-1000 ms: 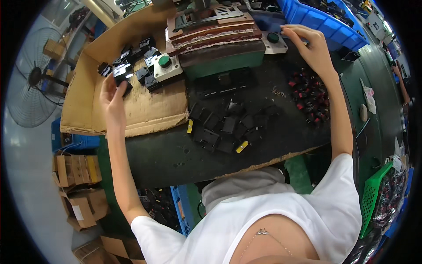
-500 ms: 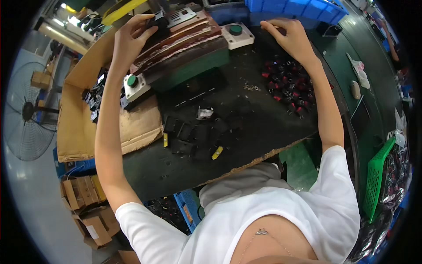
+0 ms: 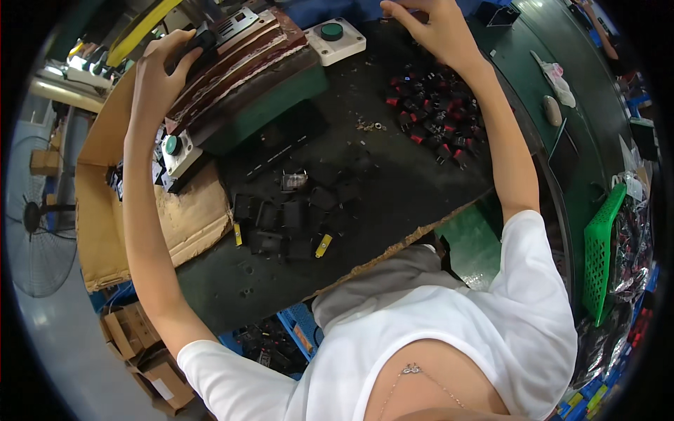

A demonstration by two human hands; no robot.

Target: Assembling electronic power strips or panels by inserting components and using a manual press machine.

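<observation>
My left hand is closed at the far left, its thumb and fingers around a small black plastic part. This part sits at the left end of a metal plate on top of a layered brown block. My right hand is raised at the far edge, beyond a pile of black-and-red plastic parts. Its fingers are curled toward the thumb, and the upper ones are cut off by the picture's edge. What its fingertips hold, if anything, cannot be made out.
Two white boxes with green buttons, one right and one left, flank the block. Black housings and two yellow pieces lie mid-table. Small metal bits lie beyond. A cardboard box stands left, a green basket right.
The whole view has shifted, with table items now farther left. My right hand has moved slightly farther away, its fingers reaching the top edge. My left hand stays at the black part.
</observation>
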